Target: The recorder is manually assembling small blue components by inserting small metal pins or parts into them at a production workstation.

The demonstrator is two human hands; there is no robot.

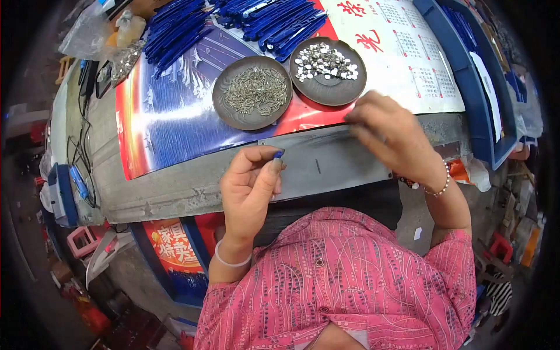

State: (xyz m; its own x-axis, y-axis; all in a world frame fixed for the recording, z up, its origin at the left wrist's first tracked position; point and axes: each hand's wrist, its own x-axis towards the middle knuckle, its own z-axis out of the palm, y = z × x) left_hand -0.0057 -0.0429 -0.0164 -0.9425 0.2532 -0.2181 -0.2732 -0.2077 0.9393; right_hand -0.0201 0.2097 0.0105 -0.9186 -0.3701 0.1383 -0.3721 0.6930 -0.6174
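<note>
My left hand (249,189) is closed in a pinch in front of the dish of pins. Between thumb and fingertips shows the end of a small blue piece (279,154); the rest of it is hidden. My right hand (399,137) hangs by the near right rim of a dark round dish (332,99) of small shiny silver discs (324,63). Its fingers are bent and smeared by motion, so whether they hold anything is unclear. Left of that dish stands another dark dish (251,121), heaped with short thin metal pins (256,90).
Bundles of long blue plastic pieces (274,23) lie at the back on a printed poster (181,131). A blue tray (496,134) bounds the right side. Plastic bags (87,35) lie back left; black cables (81,140) and a light-blue tool (78,182) are at the left edge.
</note>
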